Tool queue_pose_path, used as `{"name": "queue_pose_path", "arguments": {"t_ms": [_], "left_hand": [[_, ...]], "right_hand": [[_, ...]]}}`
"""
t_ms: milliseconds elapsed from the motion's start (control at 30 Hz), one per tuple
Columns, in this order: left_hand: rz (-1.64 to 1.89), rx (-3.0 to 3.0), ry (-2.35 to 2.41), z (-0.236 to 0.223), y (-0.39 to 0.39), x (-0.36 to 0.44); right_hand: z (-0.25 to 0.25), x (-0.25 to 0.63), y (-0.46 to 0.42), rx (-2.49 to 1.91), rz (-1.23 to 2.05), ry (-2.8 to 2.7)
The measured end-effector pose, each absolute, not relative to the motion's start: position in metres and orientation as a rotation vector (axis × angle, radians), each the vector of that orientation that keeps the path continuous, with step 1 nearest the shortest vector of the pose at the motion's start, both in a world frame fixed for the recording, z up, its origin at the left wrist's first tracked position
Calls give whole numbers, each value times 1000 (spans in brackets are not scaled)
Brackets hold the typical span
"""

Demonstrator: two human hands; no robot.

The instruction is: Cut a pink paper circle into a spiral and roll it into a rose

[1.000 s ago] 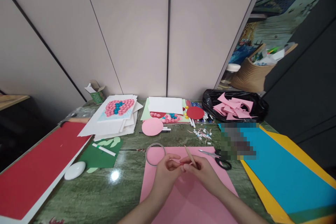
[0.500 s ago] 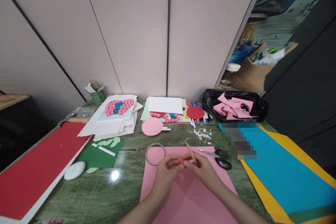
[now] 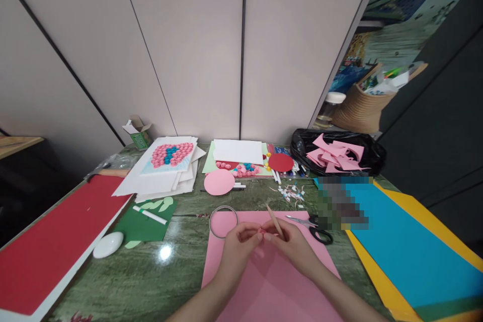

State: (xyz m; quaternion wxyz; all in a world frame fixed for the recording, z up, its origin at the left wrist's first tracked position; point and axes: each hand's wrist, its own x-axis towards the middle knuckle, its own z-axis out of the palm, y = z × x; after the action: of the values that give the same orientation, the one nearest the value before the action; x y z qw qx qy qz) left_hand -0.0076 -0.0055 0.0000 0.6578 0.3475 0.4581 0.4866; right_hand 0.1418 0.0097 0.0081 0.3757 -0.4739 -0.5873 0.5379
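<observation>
Over a pink paper sheet [image 3: 271,287], my left hand [image 3: 239,251] pinches a small rolled pink paper flower [image 3: 261,232] between thumb and fingers. The fingertips of my right hand [image 3: 296,249] meet it from the other side, so both hands are closed on it. Tucked in my right hand is a pointed wooden stick [image 3: 273,219], tilted upward to the left. Beyond my left hand a thin metal ring [image 3: 223,206] lies on the sheet. Scissors with black handles [image 3: 320,234] rest at the sheet's right edge, near my right hand.
Further back are a pink paper oval [image 3: 219,182], paper scraps [image 3: 290,192] and a red oval [image 3: 281,162]. Left lie a heart picture [image 3: 171,155], green paper [image 3: 154,221], a white oval object [image 3: 108,245] and a red sheet [image 3: 64,241]. Blue sheets [image 3: 415,241] cover the right.
My fingertips have shifted slightly around the small pink paper flower, which shows a little more now. Both hands stay in nearly the same place, and the stick is still in my right hand.
</observation>
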Motion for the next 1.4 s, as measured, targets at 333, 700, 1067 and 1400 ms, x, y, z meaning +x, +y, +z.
{"name": "queue_pose_path", "arguments": {"t_ms": [333,700,1067,1400], "left_hand": [[1119,845,1133,-5,-6,-3],[1126,774,1086,-5,-6,-6],[1115,640,1009,-2,-5,-5],[1086,704,1070,1,-6,-7]], "right_hand": [[2,142,4,-1319,1263,-1572],[2,143,8,-1264,1316,-1545],[1,142,12,-1272,1340,-1517],[1,142,10,-1279,1322,-1552]]}}
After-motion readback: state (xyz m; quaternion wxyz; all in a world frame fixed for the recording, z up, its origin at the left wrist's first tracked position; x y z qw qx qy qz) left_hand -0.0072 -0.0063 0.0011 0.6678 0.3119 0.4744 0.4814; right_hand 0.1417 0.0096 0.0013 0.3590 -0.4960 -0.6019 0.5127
